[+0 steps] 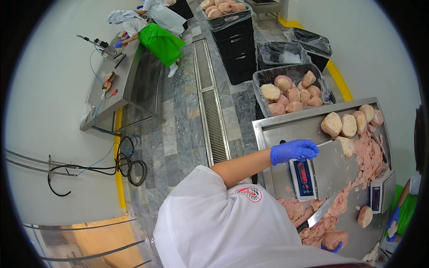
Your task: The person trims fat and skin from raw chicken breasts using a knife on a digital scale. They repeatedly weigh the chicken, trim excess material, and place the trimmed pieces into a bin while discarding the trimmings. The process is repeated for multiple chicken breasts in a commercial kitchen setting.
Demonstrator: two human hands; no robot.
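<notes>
My left hand (295,151), in a blue glove, reaches over the near edge of a steel scale plate (333,167). Its fingers stretch out flat, with no object seen in them. Below the hand is the scale's display panel (304,177), lit red. My right hand (336,247), also blue-gloved, is mostly hidden; its fingers curl against a rounded lump of pink meat (334,239). A wide-bladed knife (322,211) lies across thin meat trimmings (328,222) beside the scale, its dark handle partly behind my shirt.
More meat lumps (348,125) line the steel table's (286,131) far end. A second scale (381,192) stands opposite, near a co-worker's gloved hand (393,217). Beyond the table is a lined crate of meat (292,96). A drain grate (210,107) crosses the floor; two people work at another table (120,80).
</notes>
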